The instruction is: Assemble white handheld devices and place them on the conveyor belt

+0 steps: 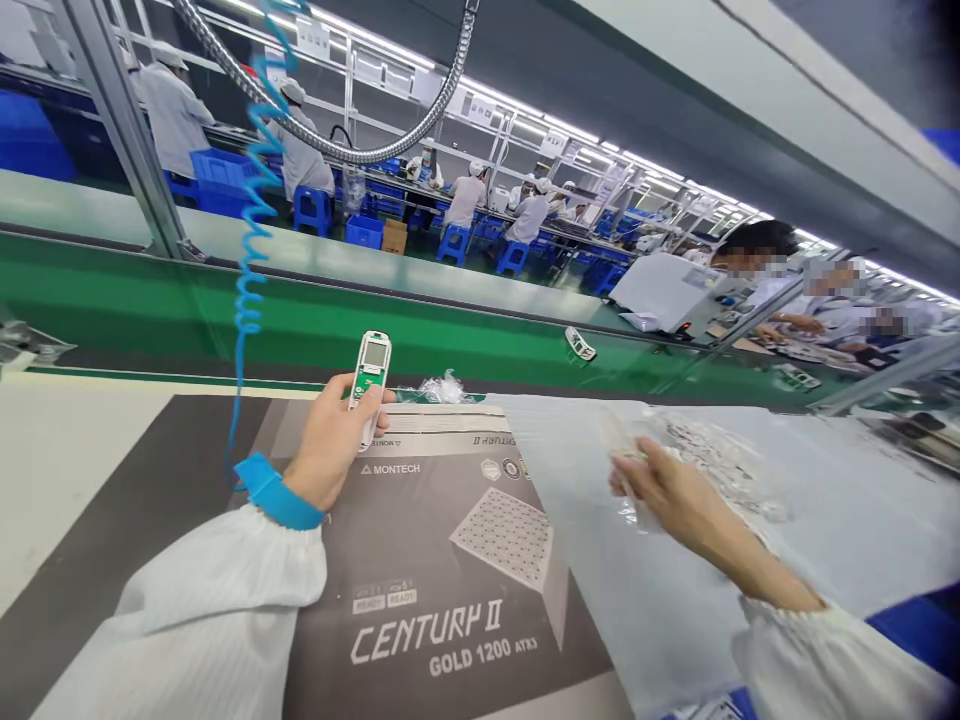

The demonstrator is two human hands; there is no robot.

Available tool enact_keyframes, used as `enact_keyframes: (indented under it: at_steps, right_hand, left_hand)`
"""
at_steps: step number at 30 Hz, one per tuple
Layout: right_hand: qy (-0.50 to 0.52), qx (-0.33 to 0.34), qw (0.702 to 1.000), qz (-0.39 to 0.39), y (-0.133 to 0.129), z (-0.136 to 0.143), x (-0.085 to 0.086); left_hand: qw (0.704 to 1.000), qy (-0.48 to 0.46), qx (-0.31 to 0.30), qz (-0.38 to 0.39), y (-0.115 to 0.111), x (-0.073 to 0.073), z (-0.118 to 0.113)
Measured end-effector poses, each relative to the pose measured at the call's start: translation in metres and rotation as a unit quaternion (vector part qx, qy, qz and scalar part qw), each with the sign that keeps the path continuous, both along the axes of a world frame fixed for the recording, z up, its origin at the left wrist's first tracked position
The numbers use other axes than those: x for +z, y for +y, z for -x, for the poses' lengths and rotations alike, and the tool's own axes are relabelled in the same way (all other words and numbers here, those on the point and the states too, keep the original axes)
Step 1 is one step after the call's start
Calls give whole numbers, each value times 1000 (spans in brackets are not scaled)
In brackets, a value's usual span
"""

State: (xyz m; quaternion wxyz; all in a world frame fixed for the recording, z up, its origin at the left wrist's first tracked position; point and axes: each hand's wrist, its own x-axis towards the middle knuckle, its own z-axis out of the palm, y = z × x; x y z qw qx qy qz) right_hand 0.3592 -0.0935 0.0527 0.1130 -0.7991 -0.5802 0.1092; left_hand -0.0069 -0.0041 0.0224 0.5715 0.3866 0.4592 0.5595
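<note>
Handset: held up in the left hand, above the far edge of the printed cardboard, left of centre. Screen at the far end; green board exposed below it. The front cover appears absent.

Left grip: closed, thumb across the lower face, fingers around the back and right edge. A blue strap is around the left wrist; a coiled blue cord hangs beside it.

Right grip: fingers nearly closed, pinching a clear plastic piece. This area is blurred; whether it is a bag or a film cannot be told. The hand is over the pale sheet on the right, near a group of white parts under clear plastic.

Crumpled plastic lies just right of the handset, at the cardboard's far edge. Beyond, a second device part lies on the green belt.

Step in hand, as judged: handling of the open handset, with plastic in the other hand. From this position, any move calls for a steady left hold by the edges, pressure kept off the board and screen, and the loose plastic guided clear of the white parts.
</note>
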Motion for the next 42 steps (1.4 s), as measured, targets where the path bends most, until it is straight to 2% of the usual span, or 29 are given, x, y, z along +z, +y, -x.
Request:
enact_keyframes:
  at_steps: [1,2,4,5,6,7,9,12,17,21,26,28,33,36,39,40,41,42]
  right_hand:
    - [101,51,993,36,8,22,5]
    - [192,104,972,87,17,45,7]
    - [336,199,900,195,38,90,7]
    - [378,230,865,235,49,110,4]
    - [402,249,843,256,59,127,1]
    - [411,258,833,265,69,140,-2]
    - [419,255,836,247,86,156,-10]
    - [448,255,837,184,96,157,-20]
    - [464,290,833,76,90,144,-46]
    - [475,264,839,7,88,147,-60]
    - [546,285,788,11,89,153,-62]
    - [559,284,779,-2,90,154,-63]
    - [560,296,774,-14,90,153,-66]
    - [565,299,768,-34,89,154,-63]
    - [579,256,768,-96,90,161,-59]
    - [606,221,756,-111,90,166,-58]
    - [651,174,730,-114,90,171,-56]
    - [706,116,691,-105,90,176,-55]
  left_hand:
    - [1000,8,-7,-4,-1,0,-1]
    - [1000,16,-11,-6,-1,0,-2]
    - [1000,31,-6,-3,-1,-1,-1]
    - [999,37,5,-1,1,-2,0]
    - [999,43,18,0,2,-3,2]
    - [998,50,31,1,4,-5,4]
    - [996,71,47,1,8,-8,10]
    - [991,126,48,-19,12,-12,19]
    - [961,252,40,-110,10,-14,21]
    - [940,299,8,-167,5,-16,14]
    - [881,406,-77,-230,0,-24,6]
    - [863,432,-108,-238,0,-26,4]
    - [865,442,-101,-216,0,-25,4]
    - [876,417,-125,-210,0,-26,3]
    - [884,388,-121,-232,-6,-29,-6]
    - [881,392,-110,-242,-9,-29,-11]
    - [872,409,-104,-249,-12,-29,-17]
    - [856,439,-107,-250,-16,-28,-23]
